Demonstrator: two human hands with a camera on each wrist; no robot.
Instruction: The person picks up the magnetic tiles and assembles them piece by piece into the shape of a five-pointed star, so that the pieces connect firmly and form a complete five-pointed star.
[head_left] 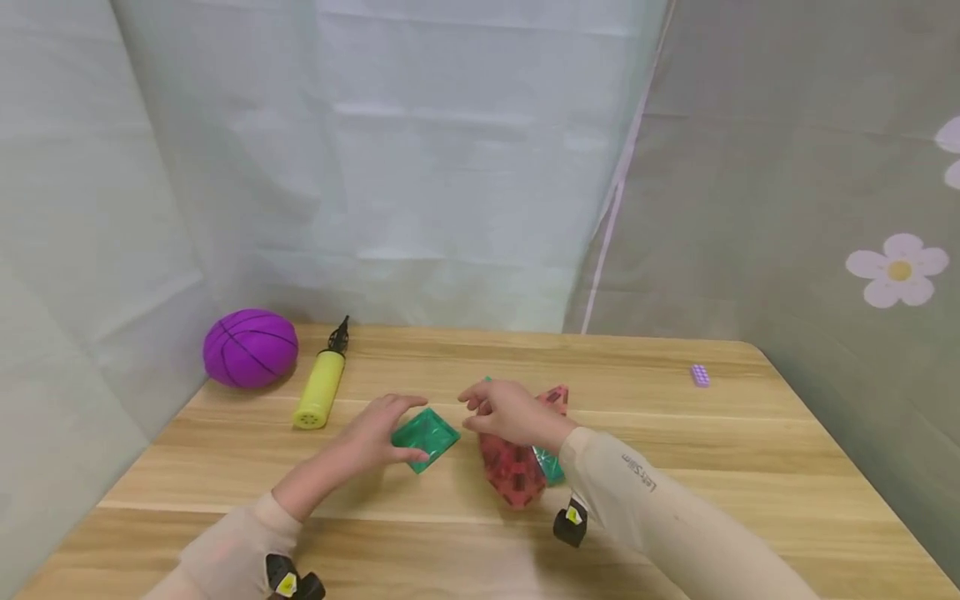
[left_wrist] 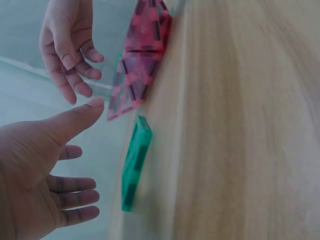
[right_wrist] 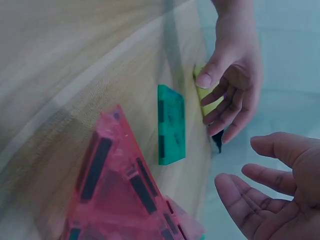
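A green see-through magnetic tile (head_left: 426,437) lies on the wooden table between the hands. My left hand (head_left: 372,429) hovers beside it, thumb and fingers spread apart; the left wrist view shows a gap between this hand (left_wrist: 30,170) and the tile (left_wrist: 134,165). My right hand (head_left: 512,413) is over a red magnetic-tile shape (head_left: 516,477), its fingers loosely bent with nothing between them. In the right wrist view the red tiles (right_wrist: 117,185) stand up from the table, apart from the right hand (right_wrist: 285,185). Another green piece (head_left: 550,467) shows partly behind the red tiles and right forearm.
A purple ball (head_left: 251,348) with black lines sits at the back left of the table. Beside it lies a yellow hand pump (head_left: 321,387) with a black nozzle. At the back right is a small purple studded block (head_left: 700,376). Curtains hang behind the table.
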